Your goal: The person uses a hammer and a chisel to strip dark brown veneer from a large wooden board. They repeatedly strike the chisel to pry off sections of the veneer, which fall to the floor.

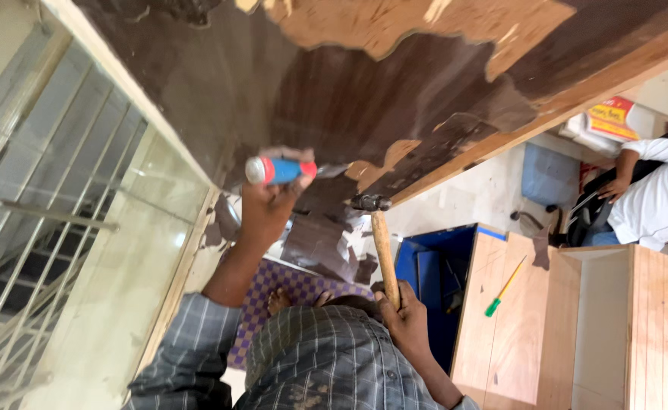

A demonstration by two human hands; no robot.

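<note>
Laminate (364, 99), dark brown sheet, is glued on a big plywood panel (615, 64) that slants across the far/top of view. Much of it is already torn off w/ ragged edges, bare wood showing at the far top and along the right edge. Judging by the flakes, it's thin, stiff & brittle, so it likely snaps into shards rather than peeling whole; sharp edges probable. Best hold would be at a lifted edge, near the loose flap (425, 156) by the tool tip, not the still-bonded middle.

Left hand (269, 201) is clenched round a chisel (281, 170) w/ red-and-blue handle, blade end pointing right and pressed against the laminate edge; blade mostly hidden/blurred. Right hand (404, 319) is wrapped tight on the low end of a wooden-handled hammer (379, 228); its dark metal head sits just right of the chisel's blade end, near it but whether touching I can't tell.

Both arms wear grey striped sleeves (197, 349). Below, on the floor: torn laminate scraps (326, 243), purple checked cloth (273, 285), a bare foot. Right: blue box (425, 266), plywood cabinet (569, 319) w/ a green-handled screwdriver (505, 287) lying on it. Far right another person in a white shirt (656, 201) sits, one hand on a dark bag. Left: glass pane & metal railing (45, 228).
</note>
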